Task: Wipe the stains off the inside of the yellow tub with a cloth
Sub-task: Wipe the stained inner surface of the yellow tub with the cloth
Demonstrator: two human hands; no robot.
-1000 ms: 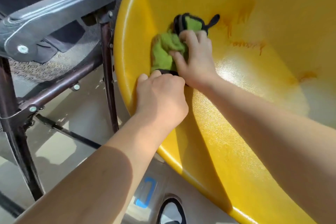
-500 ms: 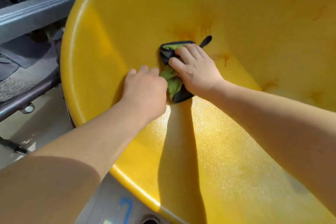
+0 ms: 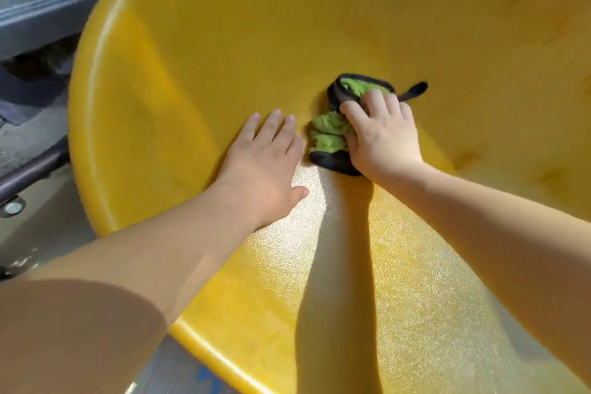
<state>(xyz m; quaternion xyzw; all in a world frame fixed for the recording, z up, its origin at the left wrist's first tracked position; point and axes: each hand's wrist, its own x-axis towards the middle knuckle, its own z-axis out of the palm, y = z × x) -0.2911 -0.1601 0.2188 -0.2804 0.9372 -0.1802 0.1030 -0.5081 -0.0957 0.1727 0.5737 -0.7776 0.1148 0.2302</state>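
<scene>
Yellow plastic tub [image 3: 192, 41] fills most of the view, tipped so its inside faces the camera; rim runs down the left side and across the bottom. Both bare forearms reach in over the near rim. Right hand [image 3: 382, 134] presses a bunched green cloth [image 3: 329, 134] with dark edging against the inner wall, fingers [image 3: 351, 110] spread and curled over the top of it, gripping it; a dark loop tab [image 3: 415, 91] sticks out to the right, beyond the fingers. Left hand [image 3: 265, 163] lies flat and open on the tub's inner surface just beside the cloth, palm down, fingers together, thumb out to the side, holding nothing. Faint orange-brown stains [image 3: 467, 157] show on the wall to the right of the right hand, more of them further right. Near part of the tub interior has a grainy, glittering texture in sunlight, with the right forearm's shadow across it. Outside the tub at left: a grey bar [image 3: 48, 9] and a dark metal tube [image 3: 28, 166], both blurred.
</scene>
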